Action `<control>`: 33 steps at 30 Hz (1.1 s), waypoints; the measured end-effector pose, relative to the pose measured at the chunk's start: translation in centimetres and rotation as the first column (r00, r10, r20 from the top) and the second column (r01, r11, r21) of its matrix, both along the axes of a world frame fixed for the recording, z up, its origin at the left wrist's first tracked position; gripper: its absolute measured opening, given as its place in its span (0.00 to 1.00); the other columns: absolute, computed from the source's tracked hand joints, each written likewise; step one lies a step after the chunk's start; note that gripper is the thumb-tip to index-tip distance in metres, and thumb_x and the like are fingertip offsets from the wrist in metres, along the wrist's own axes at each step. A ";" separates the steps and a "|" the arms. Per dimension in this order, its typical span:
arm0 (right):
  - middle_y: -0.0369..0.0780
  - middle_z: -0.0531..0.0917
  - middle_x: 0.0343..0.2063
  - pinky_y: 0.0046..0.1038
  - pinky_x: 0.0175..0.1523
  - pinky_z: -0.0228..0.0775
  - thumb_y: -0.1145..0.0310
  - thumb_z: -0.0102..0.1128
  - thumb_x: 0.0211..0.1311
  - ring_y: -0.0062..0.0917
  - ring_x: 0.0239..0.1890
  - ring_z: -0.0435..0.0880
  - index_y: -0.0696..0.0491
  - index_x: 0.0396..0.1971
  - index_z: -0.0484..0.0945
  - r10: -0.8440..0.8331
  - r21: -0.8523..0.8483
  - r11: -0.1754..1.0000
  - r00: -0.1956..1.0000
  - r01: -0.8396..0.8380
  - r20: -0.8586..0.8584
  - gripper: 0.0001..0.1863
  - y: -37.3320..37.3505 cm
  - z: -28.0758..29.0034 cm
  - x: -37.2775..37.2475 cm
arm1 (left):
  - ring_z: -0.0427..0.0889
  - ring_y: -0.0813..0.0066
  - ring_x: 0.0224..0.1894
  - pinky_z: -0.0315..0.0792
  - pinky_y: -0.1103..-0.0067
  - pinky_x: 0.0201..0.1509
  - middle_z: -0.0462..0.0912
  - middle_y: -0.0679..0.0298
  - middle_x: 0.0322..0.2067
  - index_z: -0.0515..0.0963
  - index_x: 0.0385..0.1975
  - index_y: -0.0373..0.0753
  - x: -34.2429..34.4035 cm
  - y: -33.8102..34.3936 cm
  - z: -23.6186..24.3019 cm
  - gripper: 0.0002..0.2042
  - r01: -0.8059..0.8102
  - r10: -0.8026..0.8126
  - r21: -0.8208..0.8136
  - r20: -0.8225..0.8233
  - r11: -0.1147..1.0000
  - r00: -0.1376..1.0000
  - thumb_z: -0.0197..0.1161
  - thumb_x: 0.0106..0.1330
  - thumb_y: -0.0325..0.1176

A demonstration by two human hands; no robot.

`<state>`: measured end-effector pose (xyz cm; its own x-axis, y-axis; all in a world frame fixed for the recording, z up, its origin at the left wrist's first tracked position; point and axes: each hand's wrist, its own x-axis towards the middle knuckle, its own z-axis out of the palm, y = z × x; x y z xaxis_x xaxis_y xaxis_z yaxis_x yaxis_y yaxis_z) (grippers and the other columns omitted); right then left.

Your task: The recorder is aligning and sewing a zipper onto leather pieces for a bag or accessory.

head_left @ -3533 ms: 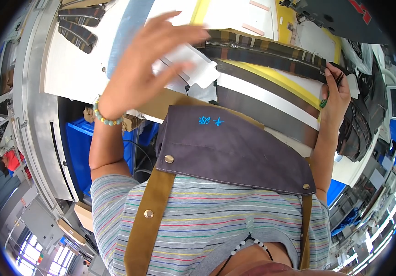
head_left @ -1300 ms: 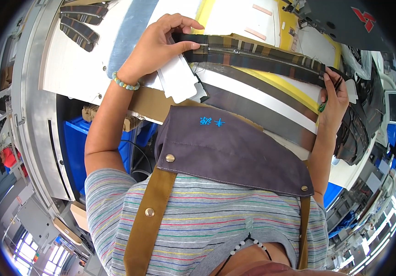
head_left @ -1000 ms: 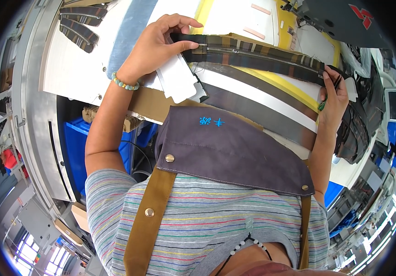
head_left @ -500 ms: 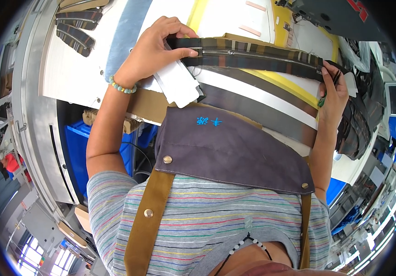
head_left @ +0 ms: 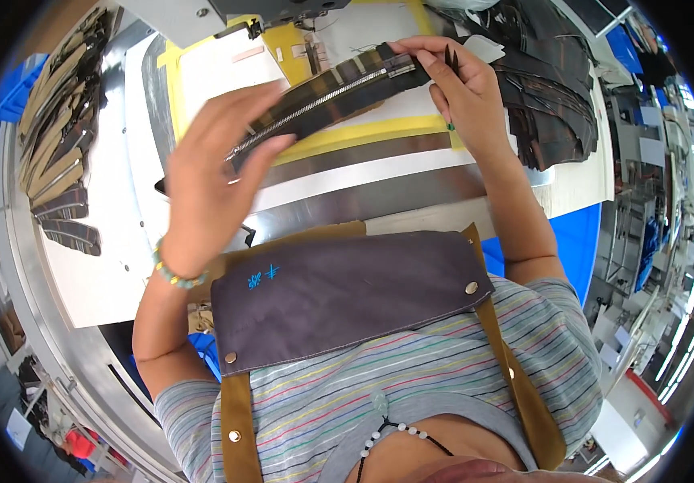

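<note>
Your left hand (head_left: 206,181) and right hand (head_left: 464,88) each keep a clenched grip on one end of a plaid strip (head_left: 327,92) with a zipper, stretched between them above the desk (head_left: 323,193). More plaid pieces (head_left: 552,97) lie piled just right of it.

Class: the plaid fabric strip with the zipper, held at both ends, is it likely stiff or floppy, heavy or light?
The plaid zippered strip is probably floppy: it bows between the left hand and right hand. Likely light, pinched by fingertips alone.
</note>
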<state>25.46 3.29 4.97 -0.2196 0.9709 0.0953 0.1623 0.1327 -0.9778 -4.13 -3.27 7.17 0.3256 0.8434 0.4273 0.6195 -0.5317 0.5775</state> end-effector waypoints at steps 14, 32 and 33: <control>0.53 0.82 0.45 0.40 0.50 0.75 0.67 0.57 0.73 0.48 0.48 0.82 0.59 0.44 0.80 -0.261 0.571 0.815 0.820 -0.095 0.509 0.10 1.6 2.1 2.5 | 0.87 0.59 0.55 0.81 0.74 0.56 0.84 0.44 0.53 0.69 0.56 0.28 11.7 4.8 -5.5 0.15 0.797 0.197 -0.521 0.853 0.306 0.483 0.47 0.83 0.35; 0.51 0.83 0.38 0.44 0.41 0.73 0.62 0.51 0.77 0.50 0.36 0.83 0.59 0.49 0.76 -0.318 0.380 0.908 0.884 0.179 0.343 0.15 -7.0 -2.5 0.4 | 0.84 0.84 0.35 0.79 0.84 0.40 0.88 0.65 0.37 0.83 0.45 0.32 12.0 4.4 -6.7 0.09 0.533 0.363 -0.622 0.776 0.574 0.515 0.69 0.71 0.30; 0.50 0.83 0.36 0.44 0.40 0.73 0.61 0.53 0.77 0.49 0.35 0.83 0.59 0.47 0.75 -0.322 0.372 0.913 0.856 0.167 0.405 0.14 -6.9 -2.4 0.2 | 0.84 0.84 0.35 0.79 0.84 0.40 0.88 0.65 0.37 0.83 0.45 0.32 12.0 4.4 -6.7 0.09 0.534 0.361 -0.621 0.777 0.573 0.516 0.69 0.71 0.30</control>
